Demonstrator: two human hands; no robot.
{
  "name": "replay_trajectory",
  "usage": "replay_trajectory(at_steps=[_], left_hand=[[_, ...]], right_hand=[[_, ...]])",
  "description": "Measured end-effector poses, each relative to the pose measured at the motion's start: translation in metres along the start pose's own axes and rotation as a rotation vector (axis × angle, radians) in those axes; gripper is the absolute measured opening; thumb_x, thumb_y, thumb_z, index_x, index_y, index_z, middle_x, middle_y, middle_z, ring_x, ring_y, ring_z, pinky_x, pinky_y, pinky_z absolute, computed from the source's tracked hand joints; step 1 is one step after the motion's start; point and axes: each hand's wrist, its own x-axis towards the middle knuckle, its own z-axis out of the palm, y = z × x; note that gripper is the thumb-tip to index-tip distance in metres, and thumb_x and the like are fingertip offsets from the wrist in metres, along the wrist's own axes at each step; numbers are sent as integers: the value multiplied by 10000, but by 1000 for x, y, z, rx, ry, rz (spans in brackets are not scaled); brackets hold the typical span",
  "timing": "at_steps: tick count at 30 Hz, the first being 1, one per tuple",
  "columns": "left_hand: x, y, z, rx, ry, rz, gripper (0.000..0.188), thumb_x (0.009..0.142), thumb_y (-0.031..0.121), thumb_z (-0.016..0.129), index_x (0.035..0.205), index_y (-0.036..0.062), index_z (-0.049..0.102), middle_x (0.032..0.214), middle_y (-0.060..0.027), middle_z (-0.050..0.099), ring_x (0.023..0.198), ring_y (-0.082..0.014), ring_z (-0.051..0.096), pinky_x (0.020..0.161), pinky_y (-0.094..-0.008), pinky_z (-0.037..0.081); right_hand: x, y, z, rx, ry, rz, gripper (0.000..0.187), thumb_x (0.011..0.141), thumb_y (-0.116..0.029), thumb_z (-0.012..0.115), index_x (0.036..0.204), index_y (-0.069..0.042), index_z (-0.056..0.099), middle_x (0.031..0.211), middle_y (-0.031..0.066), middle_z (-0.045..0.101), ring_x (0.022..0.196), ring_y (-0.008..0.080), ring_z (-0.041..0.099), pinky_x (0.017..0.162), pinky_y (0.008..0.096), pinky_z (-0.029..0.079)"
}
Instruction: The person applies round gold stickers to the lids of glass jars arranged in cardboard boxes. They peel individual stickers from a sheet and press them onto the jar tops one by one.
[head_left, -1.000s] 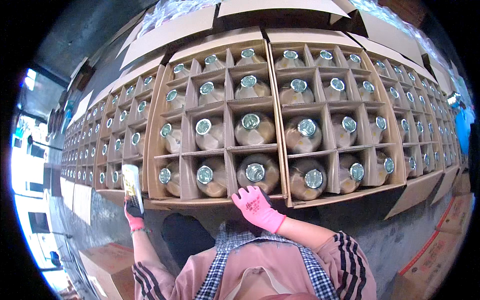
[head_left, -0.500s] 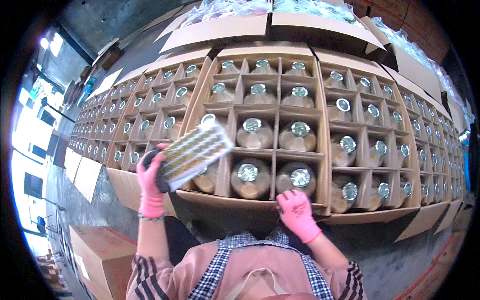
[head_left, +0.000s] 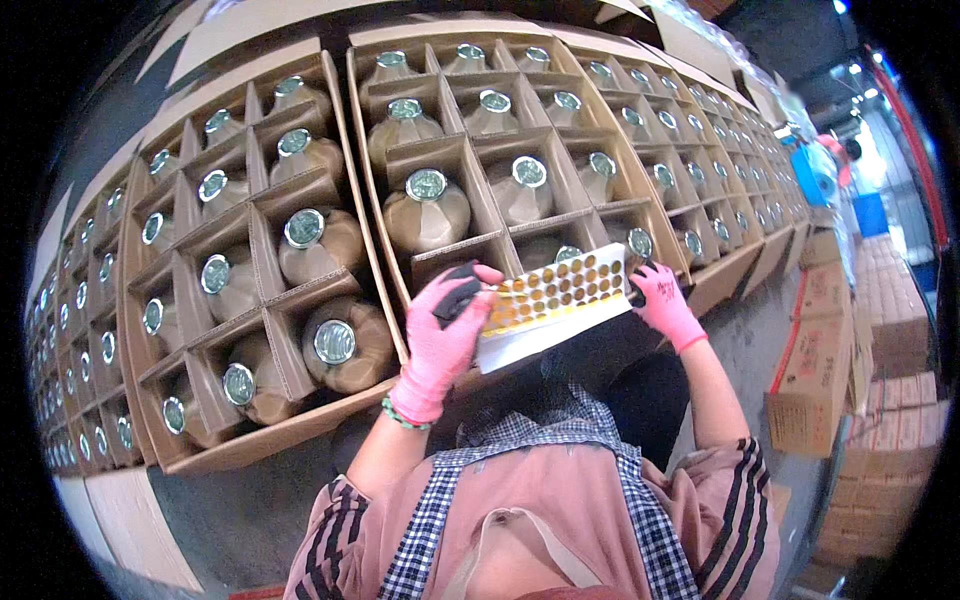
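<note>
My left hand [head_left: 445, 335], in a pink glove with black on the fingers, is closed on the left end of a white sheet of round gold stickers [head_left: 560, 290]. At the sheet's right edge, the fingers of my right hand [head_left: 667, 303], gloved alike, are bent and closed against it. The sheet is tilted over the near edge of an open carton [head_left: 375, 235] with cardboard dividers. Rounded glass bottles [head_left: 428, 212] stand upright in its cells, their round shiny tops facing up. The sheet partly hides the nearest bottles.
A second divided carton of bottles [head_left: 270, 440] stands close on the left. More such cartons run in rows to both sides. Closed boxes [head_left: 805, 400] are stacked at the right, and another person [head_left: 838, 160] is at the far right.
My view has turned to the right along the cartons. The sticker sheet has come down nearer my body, and my right hand has moved from the carton's front edge to the sheet.
</note>
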Motion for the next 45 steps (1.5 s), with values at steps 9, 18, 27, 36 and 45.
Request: replay_trajectory(at_steps=[9,18,27,36,45], left_hand=[[-5,-4,-12,-48,-204,130,122,734,93,584,792,-14,593,857,-105,593,766,-212,542,713,-294,420],[-13,0,-5,75,-278,132,123,721,106,604,770,-6,594,818,-101,590,740,-208,559,678,-282,435],[-21,8,21,-207,-399,-107,276,640,194,715,805,-6,622,809,-70,613,839,-175,553,752,-278,427],[-17,-4,46,-11,-299,-239,161,665,90,665,781,-14,623,782,-74,603,713,-138,549,654,-249,435],[-11,-19,50,19,-307,-217,178,671,117,671,785,-11,622,783,-81,600,703,-132,546,639,-246,438]], right_hand=[[-10,-17,4,-76,-86,233,454,599,-99,664,1023,-41,510,1058,151,495,1043,336,421,914,404,330],[-21,-115,-123,932,451,139,444,674,-130,639,1059,41,496,1088,80,521,1014,139,474,894,278,331],[-21,-105,-106,907,295,38,180,585,-59,704,662,-8,550,654,94,549,653,238,545,636,290,431],[-29,-74,-95,1128,235,104,156,549,54,655,673,20,566,679,71,561,672,171,540,651,281,427],[-28,-71,-96,797,331,49,152,581,-7,658,702,-9,566,694,108,553,711,257,550,690,315,441]])
